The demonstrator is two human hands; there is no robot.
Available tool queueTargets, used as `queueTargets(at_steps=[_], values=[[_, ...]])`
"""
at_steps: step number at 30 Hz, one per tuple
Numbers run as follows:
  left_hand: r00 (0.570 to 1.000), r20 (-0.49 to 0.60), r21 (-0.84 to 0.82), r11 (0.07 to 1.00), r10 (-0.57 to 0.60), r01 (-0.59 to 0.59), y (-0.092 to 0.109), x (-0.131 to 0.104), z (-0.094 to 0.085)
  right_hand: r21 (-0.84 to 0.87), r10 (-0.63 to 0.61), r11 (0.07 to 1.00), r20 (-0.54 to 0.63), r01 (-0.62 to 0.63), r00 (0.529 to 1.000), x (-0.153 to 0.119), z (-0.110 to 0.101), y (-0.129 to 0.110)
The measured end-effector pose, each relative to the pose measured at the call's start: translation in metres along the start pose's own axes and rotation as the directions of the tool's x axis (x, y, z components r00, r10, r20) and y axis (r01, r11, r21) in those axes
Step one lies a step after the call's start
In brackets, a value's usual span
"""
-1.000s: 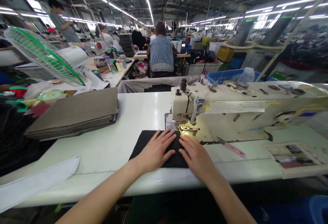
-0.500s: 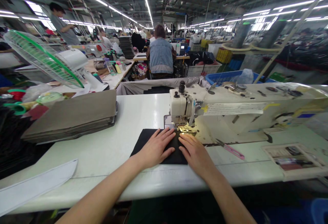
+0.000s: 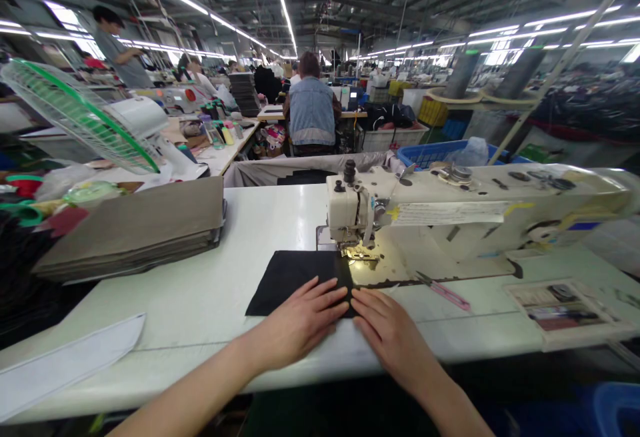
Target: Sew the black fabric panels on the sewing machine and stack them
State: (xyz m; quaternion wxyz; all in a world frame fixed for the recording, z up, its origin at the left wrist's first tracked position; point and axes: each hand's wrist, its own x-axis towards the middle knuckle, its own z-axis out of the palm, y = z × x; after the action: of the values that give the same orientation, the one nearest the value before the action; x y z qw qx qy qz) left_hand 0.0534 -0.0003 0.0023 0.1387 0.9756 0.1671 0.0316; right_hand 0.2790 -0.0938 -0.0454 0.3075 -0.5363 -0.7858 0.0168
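A black fabric piece (image 3: 295,280) lies flat on the pale table, its far right corner by the presser foot of the sewing machine (image 3: 350,214). My left hand (image 3: 305,314) rests on the near right part of the fabric, palm down and fingers stretched out. At the fabric's right edge lies my right hand (image 3: 385,320), its fingers extended and their tips close to the left hand's. The machine's lamp lights the metal guide (image 3: 363,256) beside the needle area. The needle itself is too small to make out.
Pink-handled thread snips (image 3: 447,294) lie right of my right hand. A stack of grey-brown panels (image 3: 135,230) sits at the left, with a fan (image 3: 85,114) behind it. A white strip (image 3: 70,360) lies front left. A tool tray (image 3: 565,310) is far right. A person (image 3: 313,107) sits ahead.
Both hands have slid back toward me along the fabric, away from the presser foot. The fabric has shifted little, and more of its top now shows. The view has turned slightly.
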Motion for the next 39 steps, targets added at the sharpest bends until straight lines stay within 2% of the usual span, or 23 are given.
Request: queueTargets(at_steps=[3, 5, 16, 22, 28, 33, 39], values=[[1.0, -0.01, -0.019, 1.0, 0.016, -0.016, 0.01, -0.009, 0.0, -0.007, -0.024, 1.0, -0.001, 0.024, 1.0, -0.009, -0.005, -0.005], [1.0, -0.028, -0.025, 1.0, -0.001, 0.0, 0.007, -0.008, 0.0, -0.018, -0.032, 0.999, 0.005, 0.032, 0.999, -0.005, -0.006, -0.004], [0.993, -0.116, -0.03, 0.999, -0.039, 0.036, -0.047, 0.024, -0.004, -0.147, 0.069, 0.987, 0.003, -0.068, 0.998, 0.051, 0.003, 0.019], [0.991, -0.114, -0.004, 0.997, -0.075, 0.075, -0.069, 0.041, -0.007, -0.212, 0.136, 0.969, 0.014, -0.13, 0.991, 0.067, 0.007, 0.024], [0.989, -0.111, 0.018, 0.995, -0.1, 0.103, -0.074, 0.046, -0.012, -0.167, 0.12, 0.979, -0.016, -0.121, 0.993, 0.056, 0.007, 0.021], [0.982, -0.162, 0.004, 0.995, -0.101, 0.103, -0.074, 0.043, -0.008, -0.078, 0.108, 0.99, -0.077, -0.114, 0.991, 0.035, 0.015, 0.017], [0.983, -0.152, 0.01, 0.995, -0.101, 0.104, -0.074, 0.042, -0.005, -0.075, 0.12, 0.989, -0.107, -0.128, 0.987, 0.024, 0.023, 0.014]])
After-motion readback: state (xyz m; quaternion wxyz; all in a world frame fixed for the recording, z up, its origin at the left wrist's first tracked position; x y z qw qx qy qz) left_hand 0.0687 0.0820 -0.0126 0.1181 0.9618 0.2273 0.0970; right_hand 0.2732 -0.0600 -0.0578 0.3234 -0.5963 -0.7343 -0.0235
